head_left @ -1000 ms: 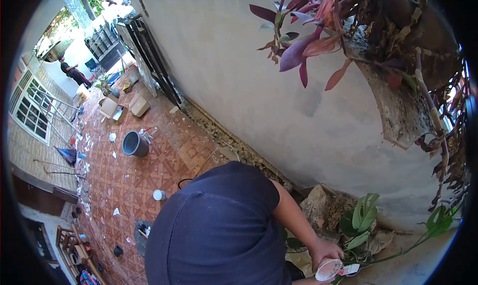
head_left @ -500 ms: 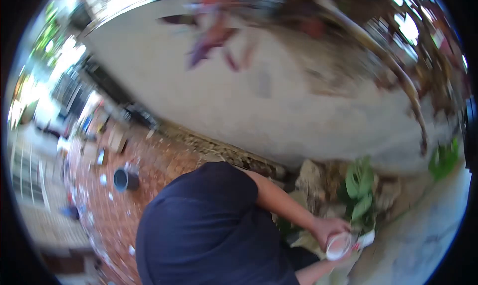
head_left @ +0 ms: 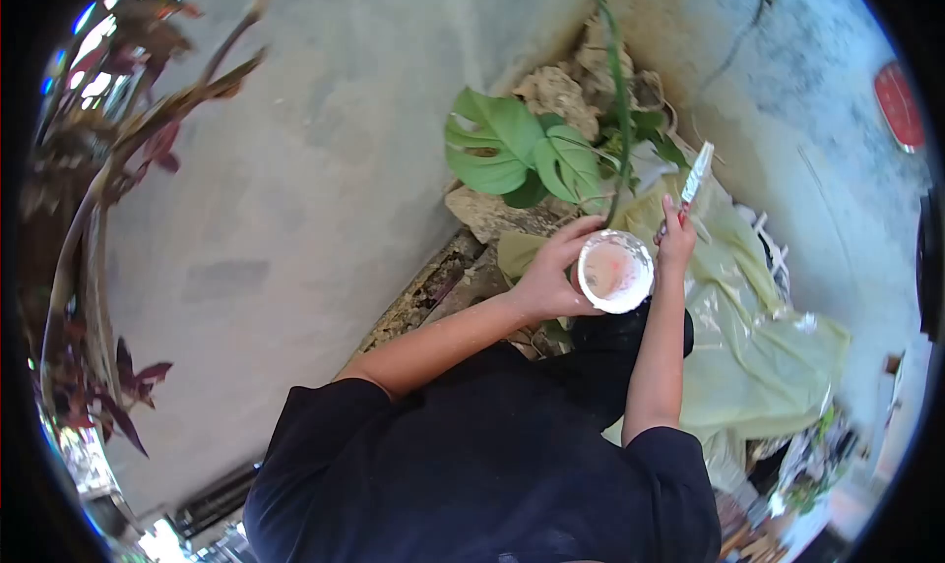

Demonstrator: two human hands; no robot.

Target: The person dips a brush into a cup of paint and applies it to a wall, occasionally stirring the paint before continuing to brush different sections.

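Observation:
My left hand is wrapped round the side of a white tub. Its open mouth faces up toward me, and pale pinkish smears show inside. My right hand, just right of the tub, is closed on the red handle of a paintbrush, whose flat whitish head points up and away. The brush is apart from the tub. Beyond my hands, a green plant with large split leaves stands against rough stones.
Pale walls meet at a corner behind the stones. A yellow-green plastic sheet covers things on the right. A green stem hangs down near the tub. Brown branches hang at left; a red oval object is on the right wall.
My view has swung round to the wall corner, so the brick yard is out of sight. Tub and brush now appear nearer the middle, still in my hands.

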